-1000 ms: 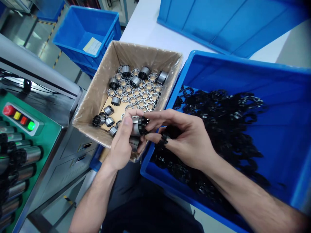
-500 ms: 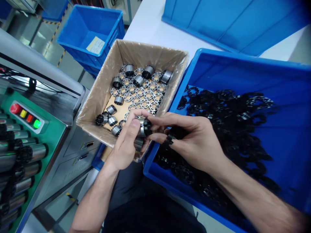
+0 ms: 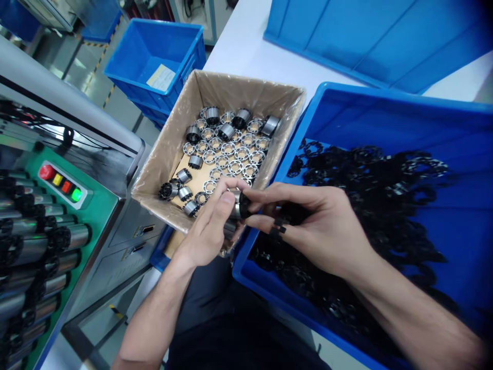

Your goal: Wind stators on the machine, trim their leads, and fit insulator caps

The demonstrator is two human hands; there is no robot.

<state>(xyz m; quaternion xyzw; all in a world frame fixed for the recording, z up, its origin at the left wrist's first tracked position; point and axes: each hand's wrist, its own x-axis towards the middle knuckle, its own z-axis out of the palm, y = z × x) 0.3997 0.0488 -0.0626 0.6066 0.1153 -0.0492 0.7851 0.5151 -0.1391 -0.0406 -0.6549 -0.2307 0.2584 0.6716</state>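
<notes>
My left hand (image 3: 208, 231) is closed round a silver metal stator core (image 3: 234, 209), its thumb on the metal side. A second silver piece (image 3: 230, 229) shows under that thumb, partly hidden. At the core's right end is a black toothed plastic end ring (image 3: 244, 205). The thumb and fingertips of my right hand (image 3: 327, 231) pinch this ring. Another black plastic piece (image 3: 278, 229) is tucked in the right palm, mostly covered. Below both hands stands a plastic-lined cardboard box (image 3: 154, 177), holding several bare ring-shaped cores (image 3: 235, 166) and cores with black ends (image 3: 195, 162).
To the right, a blue bin (image 3: 385, 97) holds a heap of black plastic rings (image 3: 370, 205). Another blue bin (image 3: 370, 41) stands behind it, and a blue crate (image 3: 154, 38) at the far left. A green machine panel (image 3: 103, 205) with lit buttons carries rows of metal cylinders.
The whole view has shifted, so everything sits slightly further right and lower. Both hands keep their hold, and the right fingers cover more of the black end ring.
</notes>
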